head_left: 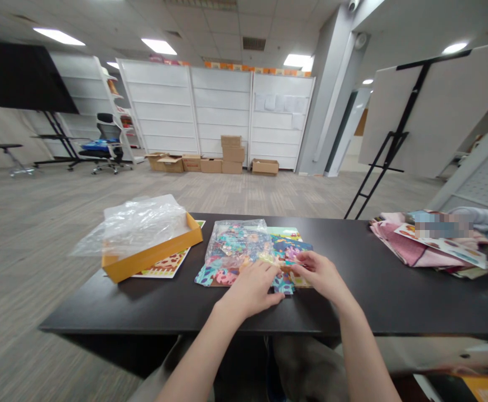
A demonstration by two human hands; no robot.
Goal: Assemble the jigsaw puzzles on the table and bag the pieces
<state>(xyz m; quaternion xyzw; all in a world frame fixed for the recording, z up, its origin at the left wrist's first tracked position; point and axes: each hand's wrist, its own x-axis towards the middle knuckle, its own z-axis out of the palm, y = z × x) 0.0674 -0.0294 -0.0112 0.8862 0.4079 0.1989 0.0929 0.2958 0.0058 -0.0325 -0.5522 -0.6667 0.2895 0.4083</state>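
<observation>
Plastic bag, eleven o'clock from spread left hand, may slide if nudged.
Right hand is curled; its grip I cannot tell.

The bare left hand hides part of the bright printed flat pieces. The left edge cuts off the big black screen.

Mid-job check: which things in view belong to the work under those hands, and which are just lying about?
Likely the job:
colourful pieces
clear bag
yellow box, perhaps

Likely just lying about:
cloths
cardboard boxes
office chair
stool
</observation>
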